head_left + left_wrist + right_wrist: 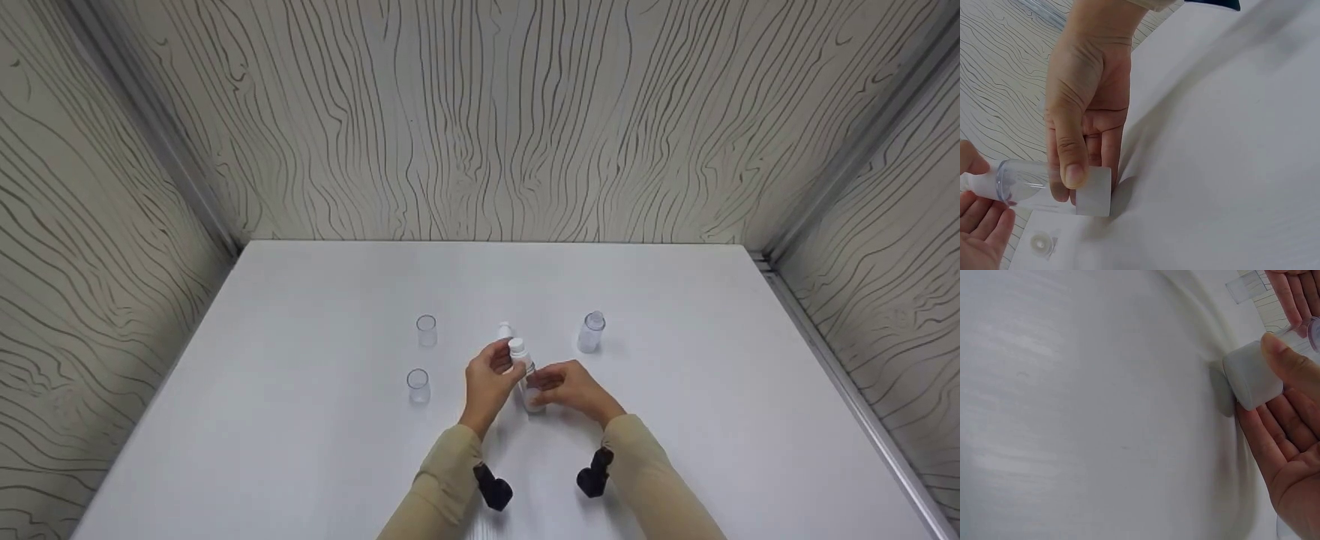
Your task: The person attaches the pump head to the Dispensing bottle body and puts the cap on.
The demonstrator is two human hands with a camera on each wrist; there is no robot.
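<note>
Between my two hands is a slim bottle (534, 405) with a clear, see-through body and white ends, held tilted. My left hand (491, 384) pinches it near the narrow white top (517, 345), thumb on one side and fingers on the other. My right hand (576, 386) grips the lower part, its thumb lying along the body by the wide white base (1094, 191). In the right wrist view the base (1252, 377) is just off or touching the white surface; I cannot tell which. Behind my left hand stands a white-topped piece (505, 328), partly hidden.
Two clear open cups (427, 330) (418, 386) stand left of my hands. A clear bottle (591, 332) stands to the right and farther back. The white table (300, 450) meets wood-grain panels (480, 120) at the back and sides.
</note>
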